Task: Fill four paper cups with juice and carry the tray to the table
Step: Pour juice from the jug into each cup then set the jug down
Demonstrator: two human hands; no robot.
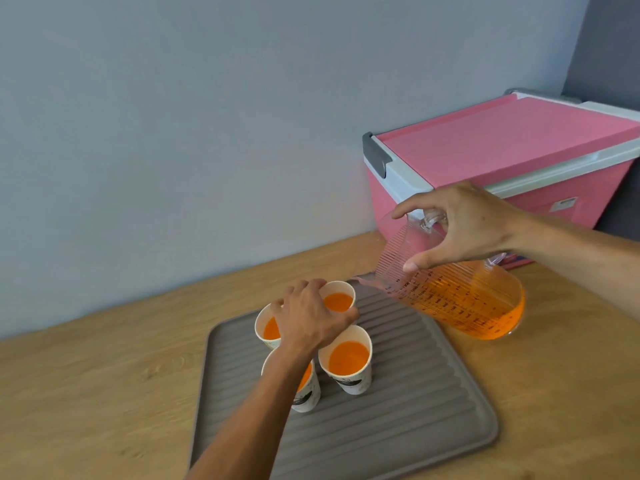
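Several white paper cups stand close together on a ridged grey tray [408, 403], each holding orange juice. My left hand [310, 318] grips the far cup [339, 299] by its side and rim. It partly covers the left cup [266, 329] and the near-left cup [308, 389]. The near-right cup [348, 358] stands free. My right hand [464, 225] holds a clear measuring jug [460, 296] by its handle. The jug is tilted, its spout pointing at the far cup, and its lower half holds orange juice. No stream is visible.
The tray lies on a wooden counter [86, 382] against a grey wall. A pink cooler box [512, 161] with a white-rimmed lid and grey latch stands at the back right, just behind the jug.
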